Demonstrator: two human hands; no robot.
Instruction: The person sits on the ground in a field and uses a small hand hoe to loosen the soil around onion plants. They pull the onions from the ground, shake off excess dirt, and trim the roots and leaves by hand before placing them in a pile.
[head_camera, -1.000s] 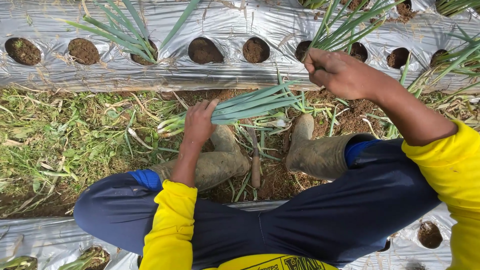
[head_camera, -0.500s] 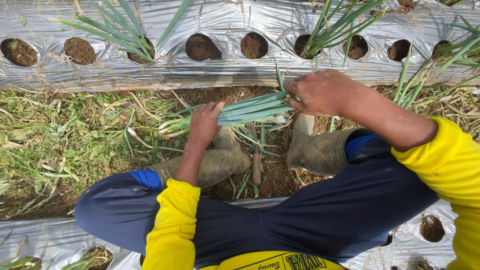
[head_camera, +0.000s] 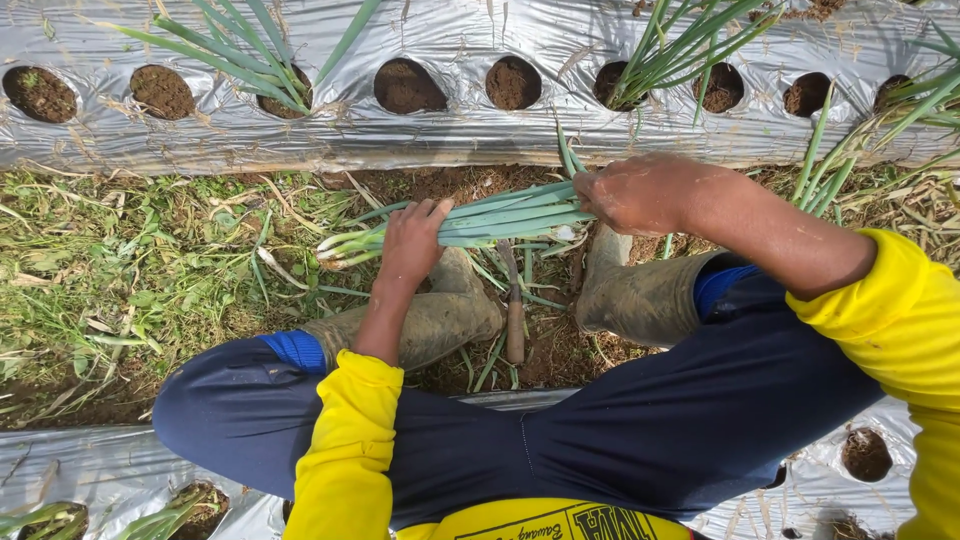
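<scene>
Across the middle of the frame, a bundle of green onion stalks (head_camera: 480, 220) lies level, held at both ends. The left hand (head_camera: 412, 240) is closed around the pale root end, and the right hand (head_camera: 640, 192) is clenched on the leafy end, just above the right boot.

Behind the hands, along the top of the frame, runs silver plastic mulch (head_camera: 440, 135) with a row of round planting holes (head_camera: 404, 85); some show bare soil, others carry standing onion plants (head_camera: 255, 60). Below the bundle, 2 muddy rubber boots (head_camera: 430, 320) stand on bare soil, and a wooden-handled tool (head_camera: 514, 320) lies between them. Grass and straw (head_camera: 120, 290) cover the ground at the left.

Compared with 1.0 s ago, the right hand has come down from the mulch edge at the upper right to the bundle; the left hand has stayed on the root end.

How many stalks the bundle holds is hard to make out, and the tool's working end is hidden among fallen leaves. A second strip of mulch (head_camera: 90, 470) is cut off at the bottom edge.
</scene>
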